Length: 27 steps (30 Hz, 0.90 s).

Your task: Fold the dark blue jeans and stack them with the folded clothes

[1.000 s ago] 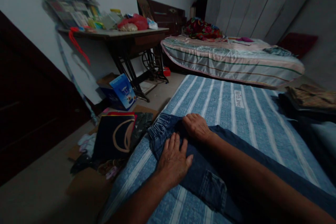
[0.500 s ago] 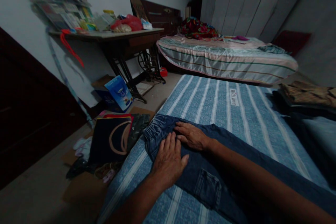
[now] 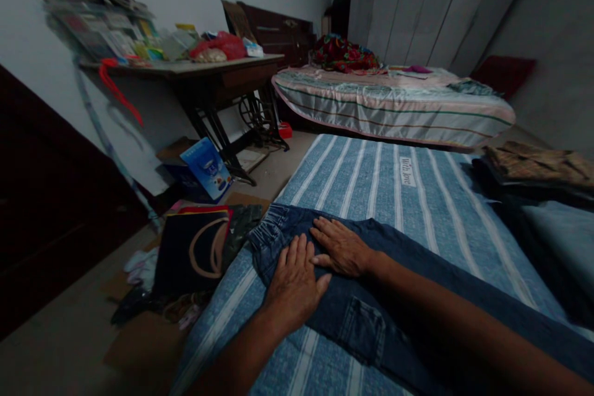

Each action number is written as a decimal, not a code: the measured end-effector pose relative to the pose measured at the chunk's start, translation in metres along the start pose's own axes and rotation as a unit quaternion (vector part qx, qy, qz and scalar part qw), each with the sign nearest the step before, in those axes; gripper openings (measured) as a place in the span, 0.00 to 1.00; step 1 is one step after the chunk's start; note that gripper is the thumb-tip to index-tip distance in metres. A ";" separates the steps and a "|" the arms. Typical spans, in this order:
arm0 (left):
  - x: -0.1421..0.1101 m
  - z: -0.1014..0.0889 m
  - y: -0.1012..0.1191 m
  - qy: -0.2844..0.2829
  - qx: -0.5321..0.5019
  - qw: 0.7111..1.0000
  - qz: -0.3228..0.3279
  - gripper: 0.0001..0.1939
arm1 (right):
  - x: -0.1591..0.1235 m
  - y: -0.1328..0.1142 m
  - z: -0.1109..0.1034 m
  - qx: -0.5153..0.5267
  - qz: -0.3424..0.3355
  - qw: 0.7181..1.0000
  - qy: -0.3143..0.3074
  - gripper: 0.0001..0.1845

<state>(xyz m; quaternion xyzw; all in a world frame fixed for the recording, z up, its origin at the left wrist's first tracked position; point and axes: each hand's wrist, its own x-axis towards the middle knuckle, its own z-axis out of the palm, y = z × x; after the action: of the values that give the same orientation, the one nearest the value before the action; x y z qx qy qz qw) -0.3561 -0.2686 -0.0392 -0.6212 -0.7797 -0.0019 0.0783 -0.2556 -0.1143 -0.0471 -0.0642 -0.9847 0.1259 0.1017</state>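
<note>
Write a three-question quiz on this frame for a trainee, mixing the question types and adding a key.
1. Multiple choice. What do the left hand and right hand rest on?
A) A pillow
B) The blue jeans
C) The folded clothes at the right
2. True or false: both hands are clenched into fists.
3. Fill in the blank: the white label on the striped bedspread reads "With ____".

Key: 1 B; 2 false (the fingers are extended, palms down); 3 love.
</note>
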 end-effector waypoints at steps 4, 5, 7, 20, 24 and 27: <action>0.000 0.002 -0.001 0.006 0.005 1.000 0.006 0.34 | -0.008 0.003 -0.002 0.006 0.003 1.000 -0.011 0.40; 0.000 0.002 -0.001 0.006 0.004 1.000 0.006 0.34 | -0.008 0.004 -0.003 0.009 0.004 1.000 -0.012 0.40; 0.001 0.001 -0.001 -0.001 0.004 1.000 0.004 0.34 | -0.008 0.005 -0.005 0.017 0.008 1.000 -0.015 0.40; 0.003 -0.002 -0.001 -0.017 -0.010 1.000 0.002 0.34 | -0.023 -0.002 -0.015 0.047 0.013 0.997 -0.054 0.37; 0.005 -0.012 0.000 -0.056 -0.018 0.998 -0.010 0.34 | -0.027 -0.005 -0.019 0.054 0.028 0.997 -0.048 0.36; 0.012 -0.024 0.001 -0.073 -0.020 0.997 -0.013 0.31 | -0.036 -0.009 -0.022 0.055 0.034 0.998 -0.022 0.35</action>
<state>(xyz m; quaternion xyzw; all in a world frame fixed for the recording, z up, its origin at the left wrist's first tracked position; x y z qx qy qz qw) -0.3547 -0.2588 -0.0141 -0.6109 -0.7912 0.0268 0.0084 -0.2168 -0.1232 -0.0309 -0.0894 -0.9756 0.1847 0.0785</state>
